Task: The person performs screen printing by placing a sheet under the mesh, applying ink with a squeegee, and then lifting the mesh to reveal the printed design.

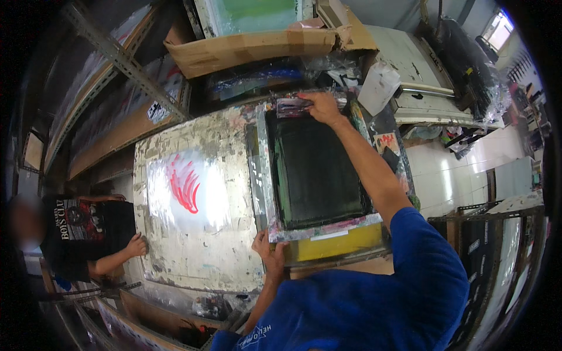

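A screen printing frame [325, 227] with a dark mesh lies in front of me, its edges covered in stained tape. My right hand [324, 109] reaches across to the far end and is closed on an ink-stained squeegee [291, 107] lying along that side. At the near left corner of the frame, my left hand [269, 248] is closed on its edge; part of the grip is hidden. Left of the frame, a clear sheet [159, 193] with a red feathery print [186, 190] lies on a worn, paint-flecked board [234, 257].
Another person's hand [137, 245] rests at the board's left edge. Metal racks [120, 61] stand at the far left. A cardboard tray [257, 50] sits beyond the frame, with a white container [379, 88] to its right. Yellow material [339, 243] shows under the frame's near edge.
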`<control>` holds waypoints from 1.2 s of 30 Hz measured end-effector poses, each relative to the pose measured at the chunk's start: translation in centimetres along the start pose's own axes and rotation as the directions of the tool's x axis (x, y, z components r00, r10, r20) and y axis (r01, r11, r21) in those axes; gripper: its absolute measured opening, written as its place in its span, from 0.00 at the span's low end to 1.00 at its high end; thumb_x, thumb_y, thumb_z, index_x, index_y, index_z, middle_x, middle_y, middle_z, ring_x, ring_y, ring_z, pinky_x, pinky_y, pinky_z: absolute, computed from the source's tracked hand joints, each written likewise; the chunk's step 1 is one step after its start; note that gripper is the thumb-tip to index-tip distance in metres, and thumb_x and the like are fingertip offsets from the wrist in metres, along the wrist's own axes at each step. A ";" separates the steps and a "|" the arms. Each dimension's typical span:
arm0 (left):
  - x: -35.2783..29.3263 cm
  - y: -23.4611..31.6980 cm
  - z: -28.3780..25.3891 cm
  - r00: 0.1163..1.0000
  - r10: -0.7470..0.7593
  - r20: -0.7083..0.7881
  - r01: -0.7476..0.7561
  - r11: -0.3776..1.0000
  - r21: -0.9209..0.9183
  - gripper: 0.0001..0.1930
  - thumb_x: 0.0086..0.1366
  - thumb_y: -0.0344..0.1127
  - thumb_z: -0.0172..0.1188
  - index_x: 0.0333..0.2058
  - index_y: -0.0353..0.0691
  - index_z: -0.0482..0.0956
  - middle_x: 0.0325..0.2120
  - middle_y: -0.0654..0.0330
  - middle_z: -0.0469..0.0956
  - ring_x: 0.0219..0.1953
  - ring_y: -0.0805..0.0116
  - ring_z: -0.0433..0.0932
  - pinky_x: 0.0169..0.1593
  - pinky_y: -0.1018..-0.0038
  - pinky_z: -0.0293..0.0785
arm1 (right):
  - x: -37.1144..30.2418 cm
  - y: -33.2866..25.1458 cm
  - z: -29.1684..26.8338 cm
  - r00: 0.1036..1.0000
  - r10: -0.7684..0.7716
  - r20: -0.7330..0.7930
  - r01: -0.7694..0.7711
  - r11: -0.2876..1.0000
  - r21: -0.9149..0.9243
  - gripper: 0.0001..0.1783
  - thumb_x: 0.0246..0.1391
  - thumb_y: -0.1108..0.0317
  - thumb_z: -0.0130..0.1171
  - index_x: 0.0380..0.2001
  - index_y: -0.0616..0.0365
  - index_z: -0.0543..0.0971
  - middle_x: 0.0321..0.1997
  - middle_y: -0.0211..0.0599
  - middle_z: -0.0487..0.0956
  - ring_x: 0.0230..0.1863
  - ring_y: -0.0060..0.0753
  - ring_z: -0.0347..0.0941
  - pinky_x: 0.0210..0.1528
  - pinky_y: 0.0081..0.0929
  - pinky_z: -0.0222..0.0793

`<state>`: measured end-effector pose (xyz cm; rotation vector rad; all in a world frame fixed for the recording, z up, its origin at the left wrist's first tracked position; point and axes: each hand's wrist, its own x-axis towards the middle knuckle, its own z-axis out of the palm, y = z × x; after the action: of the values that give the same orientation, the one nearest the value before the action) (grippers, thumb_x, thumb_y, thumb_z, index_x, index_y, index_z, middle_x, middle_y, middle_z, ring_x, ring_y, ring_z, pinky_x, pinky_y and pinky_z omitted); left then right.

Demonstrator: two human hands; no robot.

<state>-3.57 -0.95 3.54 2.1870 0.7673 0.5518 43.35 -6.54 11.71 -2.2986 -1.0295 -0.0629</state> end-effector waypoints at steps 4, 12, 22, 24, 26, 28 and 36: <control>0.0 0.7 0.1 0.997 0.001 -0.081 -0.012 0.991 -0.135 0.34 0.46 0.29 0.71 0.55 0.33 0.74 0.48 0.45 0.70 0.55 0.47 0.63 0.60 0.57 0.57 | -6.0 -1.8 -1.8 0.992 0.122 -0.040 -0.113 0.978 0.173 0.32 0.41 0.73 0.55 0.54 0.39 0.80 0.51 0.46 0.81 0.51 0.55 0.76 0.53 0.42 0.72; 4.8 7.2 -3.4 0.940 0.077 -0.333 -0.156 0.963 -0.218 0.30 0.47 0.23 0.68 0.52 0.25 0.74 0.46 0.45 0.72 0.52 0.50 0.68 0.58 0.61 0.63 | -19.6 -17.4 -13.2 0.987 -0.076 0.142 0.089 0.993 -0.082 0.29 0.42 0.68 0.61 0.53 0.42 0.80 0.38 0.41 0.80 0.45 0.45 0.75 0.47 0.42 0.65; 12.9 10.3 -1.6 0.936 -0.208 -0.284 0.020 0.837 -0.547 0.26 0.66 0.40 0.64 0.57 0.30 0.71 0.48 0.55 0.75 0.46 0.64 0.73 0.50 0.69 0.69 | -9.2 -18.3 -19.8 0.903 -0.342 -0.261 0.284 0.930 -0.235 0.24 0.44 0.55 0.65 0.47 0.46 0.83 0.33 0.44 0.81 0.37 0.47 0.78 0.42 0.41 0.70; 11.1 3.5 2.1 0.903 -0.023 -0.429 0.063 0.995 0.079 0.22 0.63 0.36 0.66 0.52 0.31 0.75 0.48 0.51 0.74 0.47 0.57 0.73 0.50 0.67 0.70 | -7.4 -20.6 -21.7 0.984 -0.143 -0.107 0.121 0.975 -0.188 0.25 0.47 0.58 0.65 0.51 0.46 0.82 0.43 0.45 0.83 0.43 0.47 0.79 0.47 0.37 0.72; 9.1 2.5 4.1 0.918 0.057 -0.392 0.098 0.926 0.365 0.16 0.61 0.33 0.67 0.45 0.32 0.80 0.45 0.51 0.76 0.44 0.56 0.74 0.48 0.68 0.70 | -6.3 -21.0 -22.9 0.983 -0.136 -0.121 0.117 0.981 -0.154 0.24 0.44 0.59 0.60 0.47 0.55 0.83 0.39 0.51 0.83 0.37 0.49 0.80 0.44 0.37 0.74; 7.7 3.0 4.2 0.944 0.088 -0.317 0.049 0.915 0.401 0.10 0.60 0.31 0.67 0.39 0.34 0.83 0.41 0.51 0.77 0.41 0.56 0.75 0.45 0.67 0.72 | -5.2 -20.2 -22.8 0.974 -0.165 -0.154 0.150 0.983 -0.102 0.24 0.42 0.59 0.58 0.43 0.58 0.84 0.35 0.54 0.83 0.36 0.53 0.80 0.43 0.38 0.75; 9.1 5.1 3.4 0.891 -0.317 -0.326 0.162 0.891 -0.424 0.05 0.62 0.26 0.64 0.31 0.28 0.82 0.26 0.62 0.81 0.26 0.75 0.72 0.34 0.77 0.70 | -4.2 -19.9 -22.6 0.967 -0.197 -0.159 0.182 0.978 -0.105 0.23 0.44 0.59 0.59 0.43 0.59 0.84 0.35 0.52 0.84 0.35 0.48 0.81 0.42 0.35 0.75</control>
<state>6.82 0.63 6.62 1.6022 1.0274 0.9360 31.11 -11.57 39.08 -2.2222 -1.1745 -0.3824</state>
